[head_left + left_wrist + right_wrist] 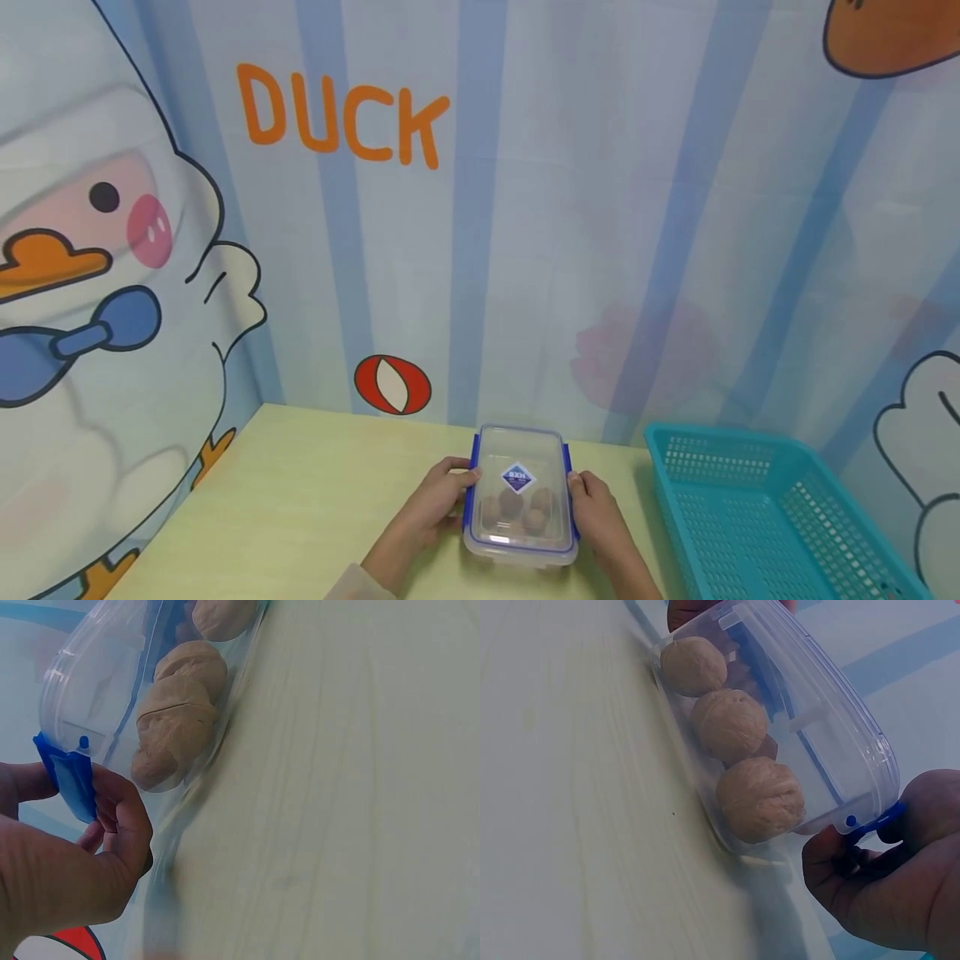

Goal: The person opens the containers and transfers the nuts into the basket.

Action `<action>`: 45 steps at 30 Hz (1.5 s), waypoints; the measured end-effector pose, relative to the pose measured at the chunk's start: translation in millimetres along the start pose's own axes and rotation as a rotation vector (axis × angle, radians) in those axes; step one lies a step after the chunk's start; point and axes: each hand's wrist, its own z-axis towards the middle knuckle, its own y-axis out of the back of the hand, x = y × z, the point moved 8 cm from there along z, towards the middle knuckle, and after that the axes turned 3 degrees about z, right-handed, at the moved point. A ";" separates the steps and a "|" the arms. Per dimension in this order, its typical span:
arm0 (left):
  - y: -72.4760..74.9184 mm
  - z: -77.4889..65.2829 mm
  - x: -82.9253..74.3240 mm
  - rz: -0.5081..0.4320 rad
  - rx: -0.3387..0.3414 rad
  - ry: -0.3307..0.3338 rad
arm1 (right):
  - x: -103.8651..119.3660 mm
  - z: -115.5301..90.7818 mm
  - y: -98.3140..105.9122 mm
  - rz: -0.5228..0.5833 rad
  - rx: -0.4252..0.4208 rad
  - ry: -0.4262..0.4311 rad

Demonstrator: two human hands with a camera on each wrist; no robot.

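A clear plastic food container (521, 450) with blue side latches sits on the table, its lid on top with a blue diamond label. Several walnuts (759, 799) show through its walls. At the container's left side, my left hand (435, 500) pinches a blue latch (73, 784) between thumb and curled fingers. On the opposite side my right hand (602, 517) likewise grips the other latch (877, 821), partly covering it. Whether the latches are fastened is hard to tell.
A turquoise plastic basket (667, 483) with perforated walls stands to the right of the container. Behind the pale yellow table (300, 467) hangs a striped curtain (540, 250) with duck prints.
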 end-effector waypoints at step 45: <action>-4.4 1.6 -0.3 0.034 0.033 0.025 | 6.9 -9.8 0.1 -0.083 0.096 0.043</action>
